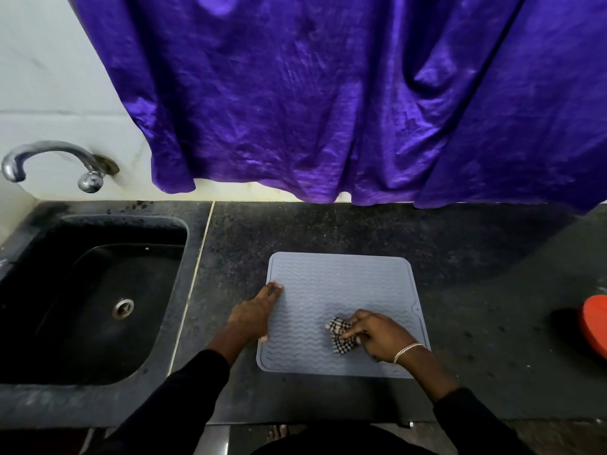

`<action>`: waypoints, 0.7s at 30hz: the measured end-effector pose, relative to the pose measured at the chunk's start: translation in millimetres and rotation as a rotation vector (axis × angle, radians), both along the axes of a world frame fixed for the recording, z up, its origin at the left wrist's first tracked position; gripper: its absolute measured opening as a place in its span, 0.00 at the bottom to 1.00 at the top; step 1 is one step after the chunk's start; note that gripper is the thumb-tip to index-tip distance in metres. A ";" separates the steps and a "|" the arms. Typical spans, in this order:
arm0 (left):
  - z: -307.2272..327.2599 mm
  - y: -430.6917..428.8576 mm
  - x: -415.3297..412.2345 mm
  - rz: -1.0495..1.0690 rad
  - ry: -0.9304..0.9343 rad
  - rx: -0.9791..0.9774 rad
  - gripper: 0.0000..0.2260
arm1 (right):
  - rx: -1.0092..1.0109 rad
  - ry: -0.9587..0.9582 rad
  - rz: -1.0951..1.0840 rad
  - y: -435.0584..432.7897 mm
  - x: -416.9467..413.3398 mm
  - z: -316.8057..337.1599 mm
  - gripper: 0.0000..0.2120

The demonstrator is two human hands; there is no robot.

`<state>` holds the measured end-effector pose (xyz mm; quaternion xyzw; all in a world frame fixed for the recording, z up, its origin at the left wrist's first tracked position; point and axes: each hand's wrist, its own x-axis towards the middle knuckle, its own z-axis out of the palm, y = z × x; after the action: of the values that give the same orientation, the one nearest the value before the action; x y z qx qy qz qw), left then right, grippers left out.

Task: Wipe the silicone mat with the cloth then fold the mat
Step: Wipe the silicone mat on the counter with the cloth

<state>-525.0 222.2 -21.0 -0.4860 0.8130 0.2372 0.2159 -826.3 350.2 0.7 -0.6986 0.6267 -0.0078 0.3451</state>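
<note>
A grey-blue silicone mat (338,287) with wavy ridges lies flat on the dark counter. My left hand (256,311) rests flat on the mat's left edge, fingers together and stretched out, holding nothing. My right hand (377,336) presses a small black-and-white checked cloth (340,333) onto the near right part of the mat. The cloth is bunched under my fingers and partly hidden by them. A bracelet sits on my right wrist.
A black sink (98,290) with a metal drain lies left of the mat, a chrome tap (49,159) above it. A purple curtain (328,93) hangs over the counter's back edge. A red object (594,326) sits at the right edge. The counter's front edge runs near my body.
</note>
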 end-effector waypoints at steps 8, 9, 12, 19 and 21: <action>0.3 -0.3 1.5 0.002 0.015 -0.002 0.47 | -0.031 -0.013 -0.001 7.5 25.3 -12.9 0.15; 0.2 0.1 1.7 0.001 0.016 -0.003 0.47 | -0.043 -0.005 -0.004 10.0 22.8 -12.5 0.14; 0.8 -0.4 2.2 -0.001 0.011 0.002 0.48 | -0.026 0.048 0.023 11.2 13.7 -8.5 0.14; 1.6 -0.2 2.0 0.017 0.021 0.017 0.49 | -0.021 0.146 0.029 -12.4 10.7 7.6 0.11; 2.6 -0.3 2.1 0.020 0.022 0.026 0.49 | -0.038 0.078 0.041 -21.3 25.7 10.0 0.12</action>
<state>-522.8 221.8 -18.4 -0.4888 0.8072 0.2551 0.2109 -800.7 328.9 10.7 -0.7175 0.6250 0.0147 0.3072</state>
